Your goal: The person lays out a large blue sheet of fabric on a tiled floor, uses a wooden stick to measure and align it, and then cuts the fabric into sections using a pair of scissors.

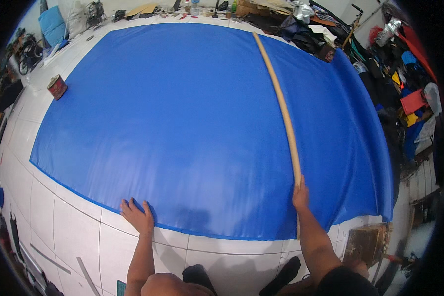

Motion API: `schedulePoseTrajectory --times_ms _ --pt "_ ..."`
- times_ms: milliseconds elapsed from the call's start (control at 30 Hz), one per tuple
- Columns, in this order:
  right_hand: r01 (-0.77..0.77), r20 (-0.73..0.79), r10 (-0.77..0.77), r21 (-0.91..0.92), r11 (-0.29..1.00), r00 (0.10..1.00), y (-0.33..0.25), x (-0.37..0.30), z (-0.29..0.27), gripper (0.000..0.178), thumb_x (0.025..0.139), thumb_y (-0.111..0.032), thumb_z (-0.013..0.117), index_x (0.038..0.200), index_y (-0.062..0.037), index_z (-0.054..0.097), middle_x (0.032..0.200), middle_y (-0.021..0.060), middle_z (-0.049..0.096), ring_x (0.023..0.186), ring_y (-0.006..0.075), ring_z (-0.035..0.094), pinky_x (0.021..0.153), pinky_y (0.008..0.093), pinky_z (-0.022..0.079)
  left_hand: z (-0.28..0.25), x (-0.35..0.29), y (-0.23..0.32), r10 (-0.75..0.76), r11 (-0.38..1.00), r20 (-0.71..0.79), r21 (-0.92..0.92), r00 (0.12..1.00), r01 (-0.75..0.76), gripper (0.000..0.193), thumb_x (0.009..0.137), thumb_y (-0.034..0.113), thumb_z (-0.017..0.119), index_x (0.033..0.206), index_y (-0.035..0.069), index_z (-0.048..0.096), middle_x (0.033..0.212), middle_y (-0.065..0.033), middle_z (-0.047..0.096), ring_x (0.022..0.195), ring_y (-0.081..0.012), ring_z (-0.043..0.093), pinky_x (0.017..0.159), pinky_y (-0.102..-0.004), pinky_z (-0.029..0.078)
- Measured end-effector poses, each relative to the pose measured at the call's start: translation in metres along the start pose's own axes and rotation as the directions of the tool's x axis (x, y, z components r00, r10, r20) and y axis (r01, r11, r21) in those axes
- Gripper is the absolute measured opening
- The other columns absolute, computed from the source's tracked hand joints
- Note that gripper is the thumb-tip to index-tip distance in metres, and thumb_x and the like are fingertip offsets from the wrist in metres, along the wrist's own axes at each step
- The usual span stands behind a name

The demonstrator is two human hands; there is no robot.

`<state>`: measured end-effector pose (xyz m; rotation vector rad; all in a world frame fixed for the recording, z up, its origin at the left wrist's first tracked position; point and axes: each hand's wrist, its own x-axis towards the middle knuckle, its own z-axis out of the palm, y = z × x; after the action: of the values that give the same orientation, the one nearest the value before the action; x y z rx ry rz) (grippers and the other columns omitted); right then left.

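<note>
Head view: large blue sheet (182, 128) spread flat across white tiled floor (74, 222). Left hand (138, 214) pressed on its near edge, fingers spread. Right hand (300, 195) closed around near end of long wooden stick (281, 106) lying across sheet; small tin (57, 87) beside far left edge.

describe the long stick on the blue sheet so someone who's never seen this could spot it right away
A big blue sheet lies spread over the white tiled floor. Toward its right side a long, thin tan wooden stick lies across it from the far edge to the near one, where the right hand holds its end. It is the only long, straight, pale thing on the blue.
</note>
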<state>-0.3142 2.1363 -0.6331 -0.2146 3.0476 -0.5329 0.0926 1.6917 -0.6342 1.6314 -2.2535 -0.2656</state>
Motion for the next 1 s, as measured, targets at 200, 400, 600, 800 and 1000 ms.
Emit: schedulePoseTrajectory --times_ms 200,400,600,800,1000 --pt "-0.115 -0.082 0.115 0.009 0.993 0.99 0.072 -0.024 -0.029 0.053 0.1 -0.033 0.042 0.15 -0.0191 0.03 0.11 0.0289 0.06 0.1 0.0454 0.06 0.088 0.0523 0.047 -0.013 -0.008 0.014 -0.058 0.984 0.121 0.173 0.991 0.036 0.074 0.09 0.044 0.056 0.143 -0.003 0.036 0.151 -0.0296 0.026 0.143 -0.0441 0.019 0.116 -0.0572 0.006" --pt "-0.001 -0.101 0.024 0.222 0.975 0.995 0.05 -0.035 -0.032 0.056 0.101 -0.031 0.042 0.151 -0.012 0.027 0.113 0.0294 0.06 0.102 0.0444 0.06 0.089 0.0506 0.047 0.005 -0.009 0.014 0.085 0.988 0.094 0.122 0.992 -0.097 0.082 0.09 0.05 0.052 0.146 -0.006 0.029 0.153 -0.0312 0.021 0.143 -0.0453 0.017 0.115 -0.0574 0.01" --pt "0.186 0.14 -0.181 -0.017 0.982 0.973 -0.095 -0.075 -0.023 0.058 0.1 -0.036 0.045 0.152 -0.0184 0.024 0.11 0.0266 0.056 0.098 0.0447 0.059 0.082 0.0524 0.05 0.007 -0.012 0.007 0.081 0.992 0.088 0.087 0.993 -0.089 0.083 0.09 0.051 0.051 0.146 -0.006 0.028 0.152 -0.0325 0.02 0.143 -0.046 0.016 0.116 -0.0566 0.008" --pt "0.496 0.364 -0.482 0.059 0.866 0.797 -0.233 -0.098 0.029 0.059 0.098 -0.038 0.049 0.15 -0.0189 0.028 0.105 0.0234 0.057 0.095 0.0424 0.06 0.079 0.0536 0.05 0.01 -0.014 0.007 0.082 0.995 0.069 0.054 0.994 -0.086 0.084 0.089 0.052 0.052 0.146 -0.006 0.03 0.152 -0.0324 0.021 0.144 -0.0452 0.015 0.116 -0.0575 0.007" --pt "0.771 0.509 -0.717 0.15 0.619 0.476 -0.272 -0.162 0.046 0.06 0.097 -0.039 0.05 0.15 -0.0204 0.029 0.102 0.0192 0.058 0.09 0.0388 0.061 0.076 0.0514 0.052 0.01 -0.015 0.009 0.062 0.997 0.081 0.048 0.995 -0.066 0.084 0.09 0.054 0.051 0.146 -0.004 0.03 0.153 -0.0315 0.02 0.145 -0.0441 0.014 0.116 -0.0572 0.006"
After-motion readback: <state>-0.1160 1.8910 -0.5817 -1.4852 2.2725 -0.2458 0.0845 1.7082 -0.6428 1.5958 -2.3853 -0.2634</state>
